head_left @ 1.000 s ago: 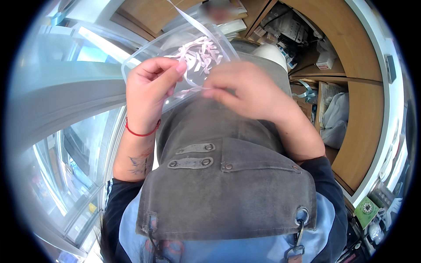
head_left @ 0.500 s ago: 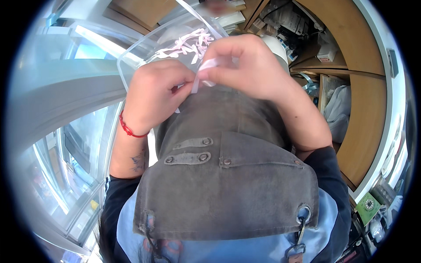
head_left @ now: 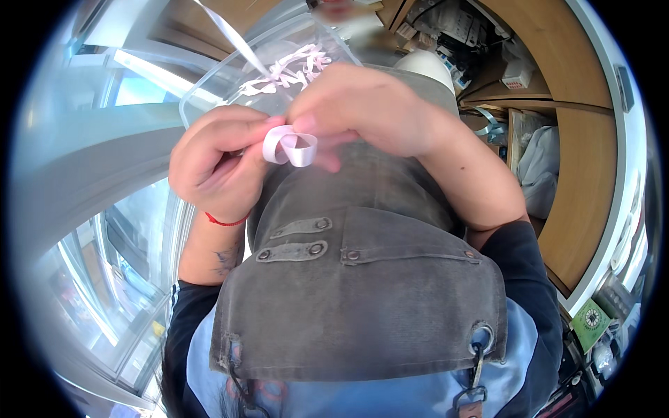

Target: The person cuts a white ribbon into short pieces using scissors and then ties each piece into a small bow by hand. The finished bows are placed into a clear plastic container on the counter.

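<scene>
A pale pink ribbon (head_left: 302, 155) curls into loops between my two hands, in front of my apron (head_left: 390, 299). My left hand (head_left: 219, 157) pinches it between thumb and fingertips at the left side of the loops. From the right, my right hand (head_left: 366, 111) grips the top of the loops with thumb and forefinger, its other fingers partly blurred underneath. A long strand of ribbon (head_left: 233, 38) runs from behind the hands up to the upper left. Several small pink ribbon bows (head_left: 289, 70) lie in a clear plastic box (head_left: 191, 104) just beyond my hands.
Wooden shelving with a door (head_left: 582, 188) stands on the right, holding cables and a small white box (head_left: 516, 75). A white rounded object (head_left: 426, 68) sits past my right wrist. Glass panels (head_left: 132, 230) lie to the left. A green card (head_left: 590, 322) is at lower right.
The ribbon has gone from a folded strip to open loops. My left hand has turned and shifted left; my right hand has moved left too. The long strand now slants further left.
</scene>
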Demonstrator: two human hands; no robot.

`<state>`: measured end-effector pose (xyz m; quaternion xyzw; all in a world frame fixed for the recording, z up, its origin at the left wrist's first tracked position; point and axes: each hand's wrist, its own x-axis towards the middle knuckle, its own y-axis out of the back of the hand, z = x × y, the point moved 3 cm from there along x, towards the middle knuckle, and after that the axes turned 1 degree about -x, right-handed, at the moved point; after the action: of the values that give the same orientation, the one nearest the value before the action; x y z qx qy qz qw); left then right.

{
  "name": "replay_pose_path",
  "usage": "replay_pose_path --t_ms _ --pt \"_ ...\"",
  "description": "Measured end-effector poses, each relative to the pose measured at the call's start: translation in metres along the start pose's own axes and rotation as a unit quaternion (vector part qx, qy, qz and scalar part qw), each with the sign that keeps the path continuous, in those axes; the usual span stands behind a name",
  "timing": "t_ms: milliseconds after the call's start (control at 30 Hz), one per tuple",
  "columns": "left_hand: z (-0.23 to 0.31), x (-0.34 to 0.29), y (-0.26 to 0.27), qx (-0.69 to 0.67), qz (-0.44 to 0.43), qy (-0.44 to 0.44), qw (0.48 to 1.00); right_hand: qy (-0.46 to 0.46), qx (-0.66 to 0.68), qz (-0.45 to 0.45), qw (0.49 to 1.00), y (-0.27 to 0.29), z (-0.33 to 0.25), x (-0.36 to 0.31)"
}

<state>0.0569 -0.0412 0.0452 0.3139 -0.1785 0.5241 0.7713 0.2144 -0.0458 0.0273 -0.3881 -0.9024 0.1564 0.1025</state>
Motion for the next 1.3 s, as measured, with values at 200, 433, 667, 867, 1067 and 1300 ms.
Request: replay_pose_path --t_ms 200,433,667,867,1067,1300 --pt "-0.003 -0.004 -0.001 -0.024 0.027 0.028 0.999 0.071 -0.037 -0.065 0.995 0.007 -0.003 0.008" --pt "-0.019 0.003 0.007 -0.308 0.134 0.222 0.916 0.198 -0.302 0.241 0.901 0.013 -0.013 0.005" --pt "-0.005 0.005 0.016 -0.253 0.160 0.230 0.926 0.356 -0.597 0.249 0.674 -0.003 -0.029 0.018" --pt "0.024 -0.007 0.043 -0.146 0.138 0.058 0.978 0.302 -0.592 0.207 0.718 0.022 0.020 0.032" --pt "0.032 -0.014 0.066 -0.150 0.181 0.026 0.972 0.150 -0.506 0.194 0.827 0.033 0.035 -0.003" --pt "0.016 -0.007 0.033 -0.311 0.164 0.268 0.897 0.084 -0.527 0.218 0.817 0.026 0.001 -0.024"
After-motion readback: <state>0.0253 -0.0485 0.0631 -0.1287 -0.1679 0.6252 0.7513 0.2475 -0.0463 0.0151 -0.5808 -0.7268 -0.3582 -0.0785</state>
